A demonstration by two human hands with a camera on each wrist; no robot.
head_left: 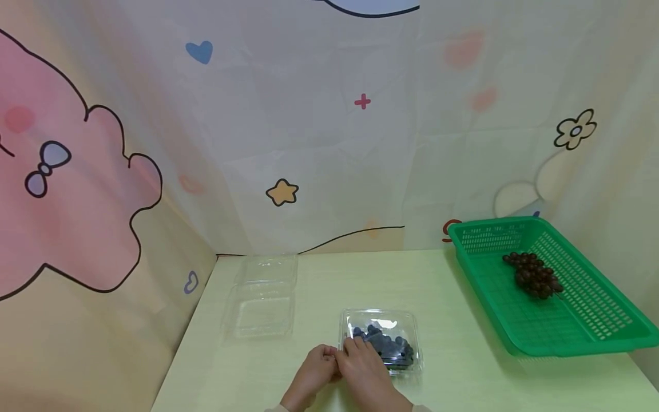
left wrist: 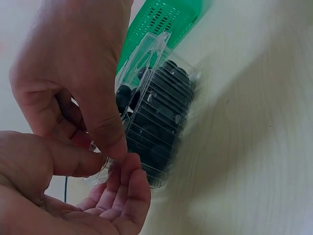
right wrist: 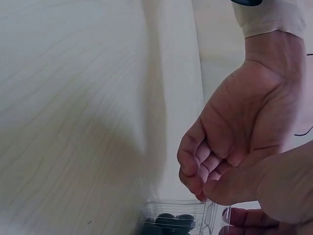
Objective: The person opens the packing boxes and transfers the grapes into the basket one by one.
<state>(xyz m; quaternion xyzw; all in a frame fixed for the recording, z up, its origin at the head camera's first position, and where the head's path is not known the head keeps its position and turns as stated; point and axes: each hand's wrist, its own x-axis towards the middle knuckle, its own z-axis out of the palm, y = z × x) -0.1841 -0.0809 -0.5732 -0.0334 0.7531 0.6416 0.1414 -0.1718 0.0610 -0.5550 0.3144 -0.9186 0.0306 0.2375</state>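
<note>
A clear plastic clamshell box stands on the table with its lid down over dark grapes. At its left side, my left hand pinches the clear rim between thumb and curled fingers. Close beside it, my right hand grips that same edge, thumb low and fingers over the lid. In the left wrist view both thumbs meet at the plastic edge. The box's ribbed wall faces that camera. In the right wrist view only part of the box shows, and the hands overlap.
To the left an unfolded clear clamshell box lies on the pale table. A green basket holding a bunch of dark red grapes stands at the right. A printed curtain hangs behind the table.
</note>
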